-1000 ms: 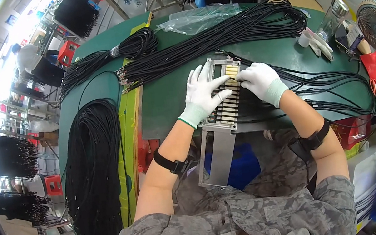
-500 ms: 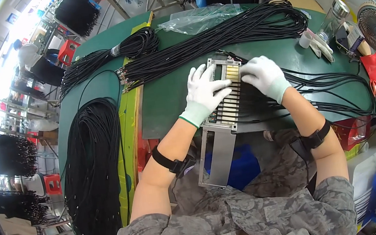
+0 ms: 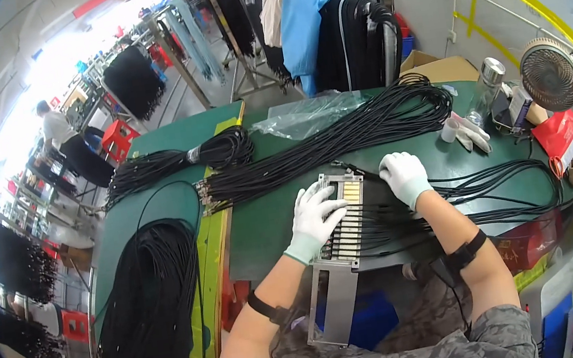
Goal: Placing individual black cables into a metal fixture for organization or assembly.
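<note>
A metal fixture (image 3: 348,262) with a row of pale slots stands at the near edge of the green table (image 3: 262,215), its lower part jutting over the edge. My left hand (image 3: 315,217), in a white glove, lies on the fixture's left side with fingers apart and thumb reaching across the slots. Black cables (image 3: 388,227) run from the slots to the right. My right hand (image 3: 405,175), also gloved, is just right of the fixture's far end, above the table. Its fingers curl down, and whatever they hold is hidden.
Bundled black cables (image 3: 325,143) lie across the back, with a clear plastic bag (image 3: 307,116) behind. Another black bundle (image 3: 146,301) hangs at the left. At the right are a glass bottle (image 3: 488,88), a fan (image 3: 549,74) and a red packet (image 3: 561,140). Hanging racks stand beyond.
The view has tipped upward, so the table sits lower in it. My right hand has moved off the fixture's slots to the right; my left hand stays on the fixture.
</note>
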### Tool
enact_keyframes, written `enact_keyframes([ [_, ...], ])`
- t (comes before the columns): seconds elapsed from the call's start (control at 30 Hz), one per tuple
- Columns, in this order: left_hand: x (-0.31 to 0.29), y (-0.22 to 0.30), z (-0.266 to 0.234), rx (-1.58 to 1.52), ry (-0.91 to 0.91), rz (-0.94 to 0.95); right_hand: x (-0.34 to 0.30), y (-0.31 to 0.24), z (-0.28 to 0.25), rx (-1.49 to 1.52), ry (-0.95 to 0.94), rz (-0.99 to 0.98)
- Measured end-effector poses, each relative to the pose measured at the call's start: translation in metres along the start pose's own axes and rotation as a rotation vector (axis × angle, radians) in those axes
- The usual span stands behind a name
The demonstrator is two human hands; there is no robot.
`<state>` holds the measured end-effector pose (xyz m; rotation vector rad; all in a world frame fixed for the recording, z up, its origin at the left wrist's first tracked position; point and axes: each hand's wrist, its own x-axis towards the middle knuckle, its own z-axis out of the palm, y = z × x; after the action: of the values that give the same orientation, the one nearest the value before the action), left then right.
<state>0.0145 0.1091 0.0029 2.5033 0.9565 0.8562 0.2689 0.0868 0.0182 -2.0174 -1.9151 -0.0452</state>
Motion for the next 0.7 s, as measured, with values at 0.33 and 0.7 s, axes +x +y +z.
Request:
enact_keyframes([
  [0.33,0.006,-0.007,0.006,-0.130,0.119,-0.057,0.001,-0.002,-0.019,-0.008,0.201,-0.117],
  [0.7,0.003,-0.010,-0.004,-0.398,0.225,-0.091,-0.011,-0.038,-0.028,0.351,0.044,-0.352],
])
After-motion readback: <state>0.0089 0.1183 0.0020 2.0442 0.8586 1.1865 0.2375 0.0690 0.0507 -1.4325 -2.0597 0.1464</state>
